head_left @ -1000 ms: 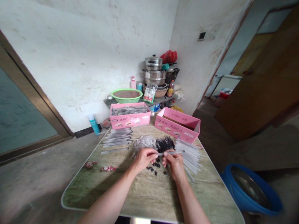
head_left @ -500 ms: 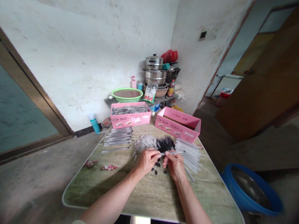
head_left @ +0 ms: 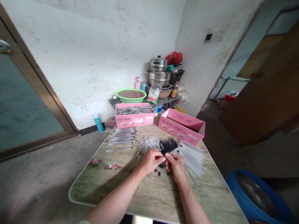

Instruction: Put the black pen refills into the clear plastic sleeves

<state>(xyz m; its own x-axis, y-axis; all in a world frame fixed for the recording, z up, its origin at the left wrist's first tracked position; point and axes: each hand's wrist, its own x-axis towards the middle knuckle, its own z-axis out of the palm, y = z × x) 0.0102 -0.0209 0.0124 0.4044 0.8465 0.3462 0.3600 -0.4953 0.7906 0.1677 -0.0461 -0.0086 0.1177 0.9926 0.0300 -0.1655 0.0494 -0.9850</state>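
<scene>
L pink box, front: lg. dark Chinese chars., white block chars. at R end, sm. dark oval logo at L; all too blurred to read w/ certainty. R pink box: same layout on front, plus sm. chars. on inner back wall, also illeg. Spray can, clear packet & bottle: labels/print visible, wording too sm. to make out.

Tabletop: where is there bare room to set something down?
Bare: toward the near edge, between left forearm and right forearm, and outside each.
Crowded: beyond left hand and right hand: white heap, black heap, pale tubes, pink boxes.
</scene>
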